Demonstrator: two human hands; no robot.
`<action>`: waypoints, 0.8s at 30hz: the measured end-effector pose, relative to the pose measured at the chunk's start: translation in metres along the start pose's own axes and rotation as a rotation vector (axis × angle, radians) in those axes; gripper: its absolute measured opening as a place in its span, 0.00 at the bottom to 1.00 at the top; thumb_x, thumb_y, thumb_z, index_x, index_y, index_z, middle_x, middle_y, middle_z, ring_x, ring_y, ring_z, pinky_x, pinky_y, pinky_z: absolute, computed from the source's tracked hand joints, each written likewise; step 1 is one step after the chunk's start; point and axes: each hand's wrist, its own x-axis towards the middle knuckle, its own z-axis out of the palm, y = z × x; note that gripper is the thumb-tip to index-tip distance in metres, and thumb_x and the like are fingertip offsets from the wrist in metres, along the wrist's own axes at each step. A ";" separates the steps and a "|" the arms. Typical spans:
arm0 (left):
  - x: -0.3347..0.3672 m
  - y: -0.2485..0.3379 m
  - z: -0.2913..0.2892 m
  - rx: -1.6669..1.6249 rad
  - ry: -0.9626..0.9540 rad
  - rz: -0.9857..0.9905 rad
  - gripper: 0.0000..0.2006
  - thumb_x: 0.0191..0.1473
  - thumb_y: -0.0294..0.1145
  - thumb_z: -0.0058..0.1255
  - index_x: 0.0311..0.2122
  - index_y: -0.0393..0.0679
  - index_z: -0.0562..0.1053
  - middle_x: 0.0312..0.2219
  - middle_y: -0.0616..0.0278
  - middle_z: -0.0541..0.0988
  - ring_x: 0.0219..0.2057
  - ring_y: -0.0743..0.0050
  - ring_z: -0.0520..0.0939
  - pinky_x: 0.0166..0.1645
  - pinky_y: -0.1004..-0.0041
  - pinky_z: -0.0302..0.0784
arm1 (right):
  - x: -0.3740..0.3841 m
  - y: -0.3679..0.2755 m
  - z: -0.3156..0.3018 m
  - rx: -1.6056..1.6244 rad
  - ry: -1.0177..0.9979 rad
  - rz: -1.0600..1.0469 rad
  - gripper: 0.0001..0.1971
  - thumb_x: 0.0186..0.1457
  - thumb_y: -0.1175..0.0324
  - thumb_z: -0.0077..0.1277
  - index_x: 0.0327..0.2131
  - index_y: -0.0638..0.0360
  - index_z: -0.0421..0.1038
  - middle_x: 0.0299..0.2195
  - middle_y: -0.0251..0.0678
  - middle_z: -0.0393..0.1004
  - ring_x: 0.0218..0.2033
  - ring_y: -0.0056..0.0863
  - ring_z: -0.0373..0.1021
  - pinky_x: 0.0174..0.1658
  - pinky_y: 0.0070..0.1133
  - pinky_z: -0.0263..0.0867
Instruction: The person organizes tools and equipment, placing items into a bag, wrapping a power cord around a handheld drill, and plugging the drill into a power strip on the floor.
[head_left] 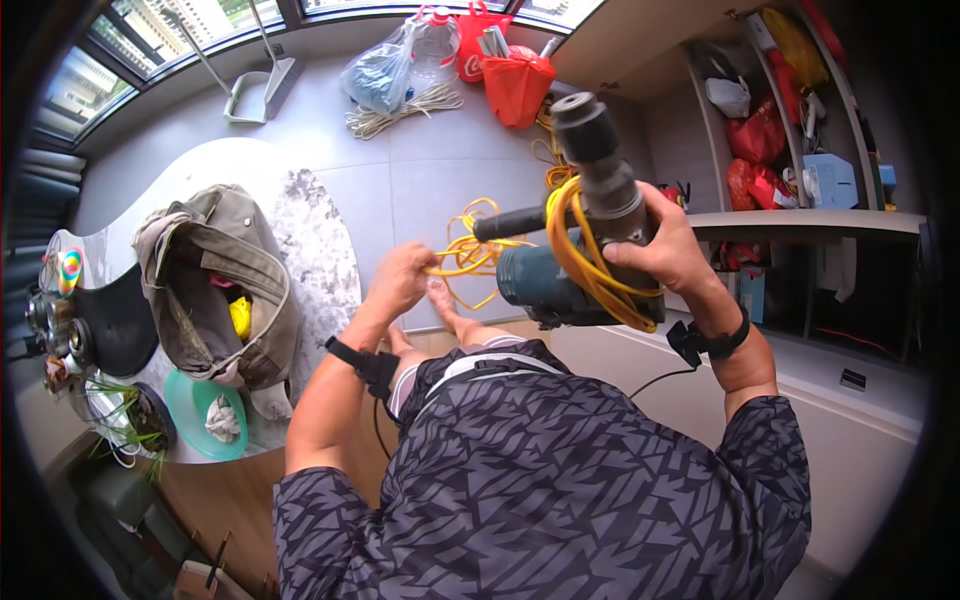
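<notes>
A dark teal and black rotary hammer drill (526, 276) is held up in front of me, its chuck end pointing up and away. My right hand (660, 248) is closed round the front of its body, the thumb across the near side. A yellow power cord (583, 252) is wound in several turns round the drill beside that hand. Left of the drill, my left hand (402, 280) is closed with the fingers pinching loose loops of the same cord. More cord trails down toward the floor beyond. A black side handle (508, 223) sticks out leftward from the drill.
On the marble-topped table (322, 225) at left stand an open khaki canvas bag (262, 270) and a green bowl (190, 425). A dustpan (247, 100), plastic bags (382, 75), and a red bag (518, 88) lie by the window. Right, an open cabinet (805, 219) holds bags.
</notes>
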 end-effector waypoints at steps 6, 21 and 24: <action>-0.037 -0.018 0.018 0.065 -0.227 -0.101 0.21 0.44 0.31 0.56 0.48 0.47 0.75 0.48 0.54 0.77 0.48 0.49 0.77 0.53 0.65 0.73 | 0.004 0.025 -0.023 0.371 0.191 0.064 0.26 0.44 0.71 0.64 0.48 0.64 0.67 0.41 0.36 0.74 0.42 0.25 0.71 0.51 0.24 0.65; -0.024 0.080 -0.017 -1.070 -0.416 -0.209 0.27 0.52 0.28 0.56 0.57 0.34 0.64 0.54 0.55 0.70 0.55 0.67 0.69 0.60 0.70 0.63 | 0.037 0.051 0.007 0.892 0.238 0.165 0.20 0.53 0.72 0.56 0.49 0.64 0.65 0.40 0.37 0.74 0.39 0.28 0.73 0.48 0.28 0.69; -0.045 0.064 -0.035 -0.771 -0.232 -0.342 0.26 0.52 0.29 0.57 0.56 0.35 0.65 0.52 0.56 0.71 0.53 0.68 0.70 0.58 0.68 0.66 | 0.040 0.046 0.020 0.902 0.250 0.175 0.21 0.49 0.75 0.58 0.48 0.63 0.64 0.38 0.37 0.73 0.38 0.28 0.72 0.47 0.26 0.69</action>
